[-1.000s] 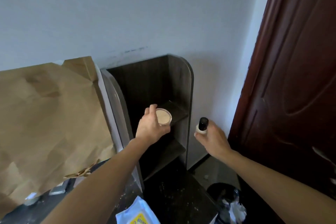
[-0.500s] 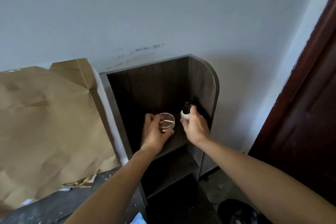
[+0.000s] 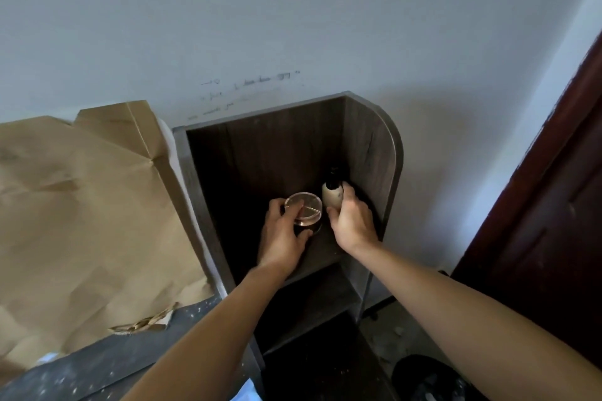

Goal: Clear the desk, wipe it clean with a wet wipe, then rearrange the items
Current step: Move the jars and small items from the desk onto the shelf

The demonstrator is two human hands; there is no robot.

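Note:
A round clear jar [image 3: 303,211] with a transparent lid sits low over the upper board of the dark wooden shelf unit [image 3: 371,153]. My left hand [image 3: 282,236] grips it from the left and below. To its right stands a small cream bottle [image 3: 331,196] with a black cap, close to the shelf's right wall. My right hand [image 3: 351,221] holds the bottle with curled fingers. Whether either item's base touches the board is hidden by my hands.
Crumpled brown paper [image 3: 81,221] leans against the wall on the left, over the dark speckled desk [image 3: 97,365]. A dark red door [image 3: 553,205] stands on the right. A black bin [image 3: 426,381] sits on the floor at lower right. A lower shelf board [image 3: 312,306] lies below.
Both hands have moved forward and down into the shelf unit, carrying the jar and the bottle. The bottle went from outside the right wall to inside it, beside the jar.

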